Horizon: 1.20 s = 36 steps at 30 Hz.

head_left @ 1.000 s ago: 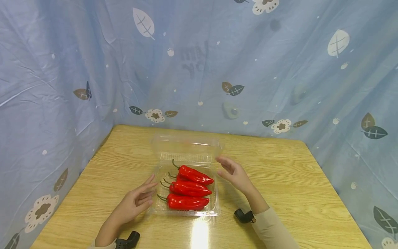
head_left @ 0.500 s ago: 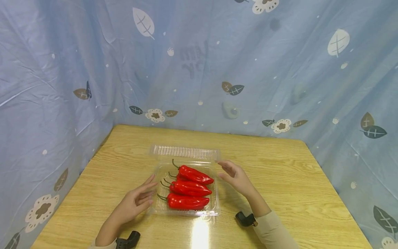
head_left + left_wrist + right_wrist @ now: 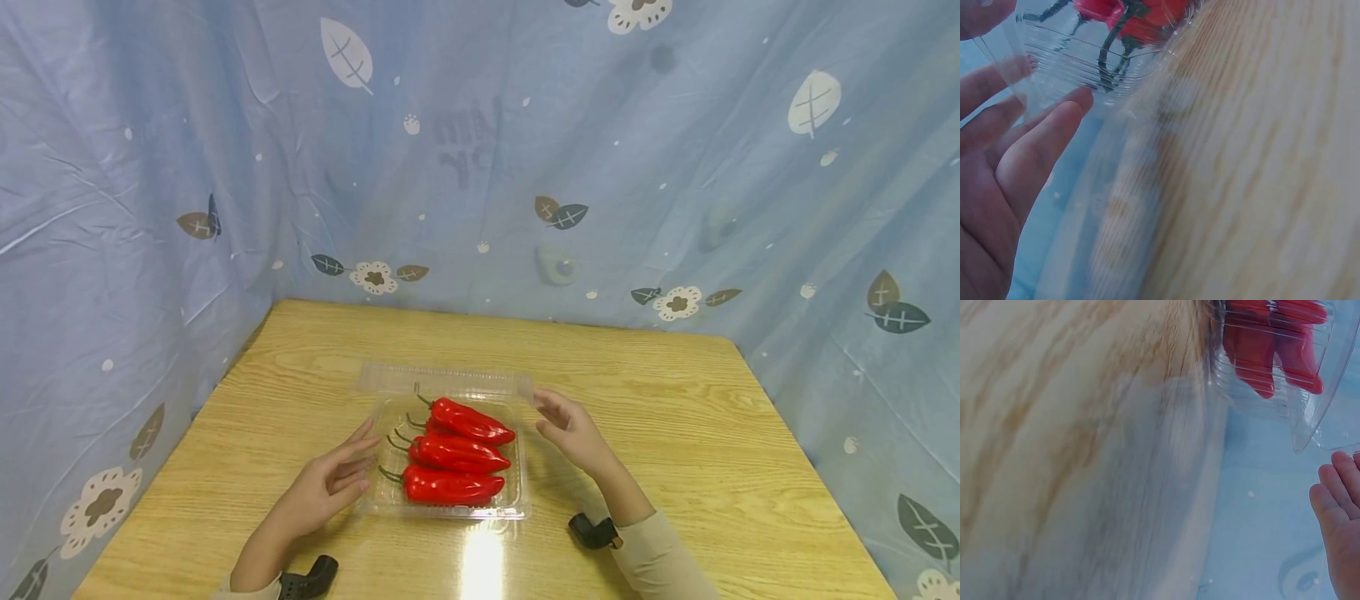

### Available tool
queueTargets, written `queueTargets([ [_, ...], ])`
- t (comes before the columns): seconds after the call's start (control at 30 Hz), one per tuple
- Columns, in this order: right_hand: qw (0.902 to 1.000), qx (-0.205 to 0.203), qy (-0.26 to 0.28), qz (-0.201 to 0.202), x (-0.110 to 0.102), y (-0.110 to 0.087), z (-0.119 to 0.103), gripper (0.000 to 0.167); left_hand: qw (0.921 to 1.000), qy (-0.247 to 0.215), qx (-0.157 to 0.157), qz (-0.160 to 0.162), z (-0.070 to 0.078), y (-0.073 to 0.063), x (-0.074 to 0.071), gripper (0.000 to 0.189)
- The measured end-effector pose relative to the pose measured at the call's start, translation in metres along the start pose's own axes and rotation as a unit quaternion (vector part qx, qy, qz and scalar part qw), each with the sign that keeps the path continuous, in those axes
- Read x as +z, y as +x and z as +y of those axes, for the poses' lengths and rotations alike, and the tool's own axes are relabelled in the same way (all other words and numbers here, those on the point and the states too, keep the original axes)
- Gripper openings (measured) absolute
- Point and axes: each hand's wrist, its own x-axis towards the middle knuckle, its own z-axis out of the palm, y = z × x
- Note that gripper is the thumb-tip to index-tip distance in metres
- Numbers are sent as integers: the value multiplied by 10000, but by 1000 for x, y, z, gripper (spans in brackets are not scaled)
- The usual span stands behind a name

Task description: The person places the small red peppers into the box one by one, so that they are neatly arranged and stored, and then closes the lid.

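Note:
A clear plastic clamshell box [image 3: 521, 500] stands on the table with several red peppers [image 3: 459, 456] lying in it, green stems to the left. Its ribbed lid [image 3: 446, 377] is raised at the far side. My left hand [image 3: 327, 486] is at the left side of the box, fingers spread, with fingertips [image 3: 1079, 99] right at the ribbed wall in the left wrist view. My right hand [image 3: 570, 427] is beside the far right corner, fingers loosely bent; in the right wrist view its fingertips [image 3: 1325, 487] are just by the lid's corner.
The wooden table [image 3: 675, 417] extends around the box, with a bright light reflection in front of it. A blue patterned curtain [image 3: 480, 167] hangs behind the table and along its sides. A black wrist device [image 3: 592, 531] is on each wrist.
The raised lid has swung, and its far edge is lower in the head view. My right hand has shifted slightly toward me and right. The left hand and peppers have stayed put.

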Motion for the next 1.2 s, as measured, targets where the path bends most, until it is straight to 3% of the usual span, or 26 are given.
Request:
queueTargets([
  [0.2, 10000, -57, -28, 7, 1, -1, 0, 45, 10000, 24, 93, -21, -2, 1, -1, 51],
  [0.57, 9998, -50, 172, -107, 4, -7, 0, 43, 9992, 155, -355, 96, -1, 0, -1, 49],
  [0.83, 9996, 27, 219, -159, 6, -8, -1, 42, 9995, 281, -67, 95, 1, 1, 0, 47],
  [1.2, 9993, 49, 112, -358, 6, -12, -2, 46, 9985, 322, -434, 131, 0, -2, 0, 50],
])
